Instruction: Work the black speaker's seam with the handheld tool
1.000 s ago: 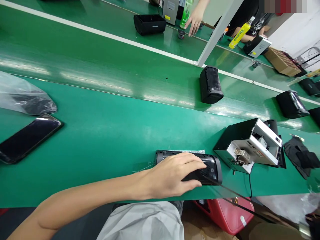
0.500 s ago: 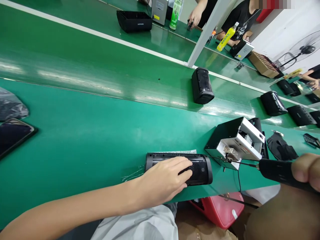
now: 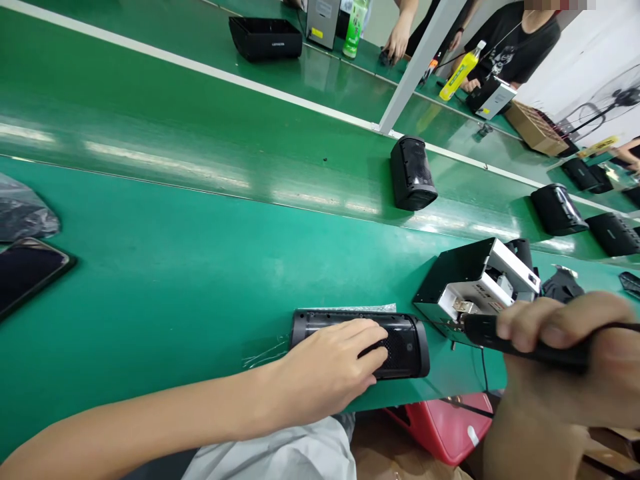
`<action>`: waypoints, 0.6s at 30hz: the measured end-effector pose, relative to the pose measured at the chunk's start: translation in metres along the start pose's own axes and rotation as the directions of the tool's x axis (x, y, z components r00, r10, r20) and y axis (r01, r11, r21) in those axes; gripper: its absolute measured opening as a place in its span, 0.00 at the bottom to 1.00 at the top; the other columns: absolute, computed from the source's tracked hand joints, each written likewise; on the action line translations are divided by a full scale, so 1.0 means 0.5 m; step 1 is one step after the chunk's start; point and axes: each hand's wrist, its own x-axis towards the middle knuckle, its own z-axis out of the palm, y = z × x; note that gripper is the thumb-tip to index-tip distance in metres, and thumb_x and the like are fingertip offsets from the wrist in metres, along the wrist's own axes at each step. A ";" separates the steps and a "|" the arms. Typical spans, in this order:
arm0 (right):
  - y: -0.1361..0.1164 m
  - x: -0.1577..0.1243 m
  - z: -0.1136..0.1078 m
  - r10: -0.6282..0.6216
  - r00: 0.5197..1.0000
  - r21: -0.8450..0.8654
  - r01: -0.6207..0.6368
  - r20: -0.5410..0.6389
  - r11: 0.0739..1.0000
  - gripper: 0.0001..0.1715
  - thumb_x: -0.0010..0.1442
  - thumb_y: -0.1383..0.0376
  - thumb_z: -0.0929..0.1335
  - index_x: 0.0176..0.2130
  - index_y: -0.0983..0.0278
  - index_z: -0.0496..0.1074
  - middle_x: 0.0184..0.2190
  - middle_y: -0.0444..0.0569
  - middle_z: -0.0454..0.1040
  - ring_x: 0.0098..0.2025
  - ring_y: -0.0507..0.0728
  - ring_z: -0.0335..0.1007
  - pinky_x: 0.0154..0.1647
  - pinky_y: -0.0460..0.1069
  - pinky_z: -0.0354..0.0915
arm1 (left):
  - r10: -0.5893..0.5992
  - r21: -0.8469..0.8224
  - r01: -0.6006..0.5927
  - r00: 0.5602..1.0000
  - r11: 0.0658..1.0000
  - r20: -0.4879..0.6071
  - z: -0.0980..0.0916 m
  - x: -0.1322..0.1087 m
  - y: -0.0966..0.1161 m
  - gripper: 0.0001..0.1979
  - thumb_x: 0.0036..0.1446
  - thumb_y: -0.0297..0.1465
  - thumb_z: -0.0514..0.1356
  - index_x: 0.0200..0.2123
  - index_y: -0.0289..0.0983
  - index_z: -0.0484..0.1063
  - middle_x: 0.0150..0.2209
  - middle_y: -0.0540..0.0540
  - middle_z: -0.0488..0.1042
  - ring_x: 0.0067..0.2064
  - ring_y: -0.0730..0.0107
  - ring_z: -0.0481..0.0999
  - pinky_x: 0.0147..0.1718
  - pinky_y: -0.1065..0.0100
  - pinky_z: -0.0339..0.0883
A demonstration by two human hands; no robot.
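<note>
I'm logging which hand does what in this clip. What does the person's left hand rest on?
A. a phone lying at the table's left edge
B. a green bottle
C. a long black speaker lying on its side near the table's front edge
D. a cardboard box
C: the left hand lies flat on the long black speaker, while the right hand grips a black tool beside it.

Long green workbench (image 3: 150, 267), glossy conveyor belt (image 3: 200, 153) behind it, white post (image 3: 415, 63), white wall (image 3: 595, 60), standing fan (image 3: 617, 100)
</note>
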 end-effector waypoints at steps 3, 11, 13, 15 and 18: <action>0.033 -0.015 0.022 -0.086 0.991 0.038 0.083 0.098 0.996 0.19 0.60 0.59 0.65 0.21 0.63 0.60 0.15 0.40 0.52 0.12 0.51 0.52 0.12 0.50 0.55 | 0.011 -0.001 -0.011 1.000 1.000 0.004 -0.003 0.003 0.002 0.11 0.68 0.30 0.57 0.50 0.32 0.70 0.56 0.40 0.70 0.60 0.58 0.68 0.61 0.58 0.69; 0.052 -0.040 0.035 -0.031 0.999 0.075 0.029 0.020 0.997 0.20 0.59 0.59 0.66 0.21 0.63 0.58 0.15 0.38 0.49 0.11 0.50 0.48 0.14 0.52 0.51 | 0.039 0.111 -0.035 0.999 0.993 -0.032 -0.012 0.005 0.008 0.13 0.65 0.25 0.57 0.52 0.30 0.72 0.57 0.40 0.71 0.62 0.59 0.67 0.62 0.62 0.68; 0.053 -0.040 0.043 -0.040 0.999 0.079 0.039 0.009 0.996 0.21 0.59 0.60 0.66 0.21 0.64 0.56 0.16 0.37 0.49 0.12 0.49 0.49 0.14 0.51 0.52 | 0.040 0.130 -0.036 0.999 0.991 -0.023 -0.012 0.004 0.009 0.14 0.65 0.24 0.57 0.53 0.30 0.71 0.58 0.41 0.71 0.63 0.58 0.66 0.63 0.62 0.66; 0.057 -0.039 0.057 -0.043 0.999 0.096 0.041 0.020 0.995 0.21 0.59 0.61 0.66 0.21 0.64 0.56 0.16 0.38 0.51 0.13 0.48 0.51 0.15 0.50 0.55 | 0.055 0.141 -0.051 0.998 0.989 -0.023 -0.010 0.002 0.010 0.17 0.66 0.23 0.55 0.56 0.30 0.70 0.60 0.41 0.70 0.64 0.58 0.66 0.65 0.60 0.65; 0.054 -0.036 0.067 -0.033 0.999 0.114 0.029 0.030 0.993 0.19 0.61 0.61 0.67 0.23 0.64 0.60 0.16 0.38 0.54 0.14 0.49 0.54 0.16 0.48 0.59 | 0.080 0.118 -0.077 0.997 0.990 -0.014 -0.005 -0.001 0.010 0.21 0.66 0.23 0.54 0.62 0.35 0.66 0.64 0.42 0.66 0.66 0.58 0.65 0.66 0.55 0.63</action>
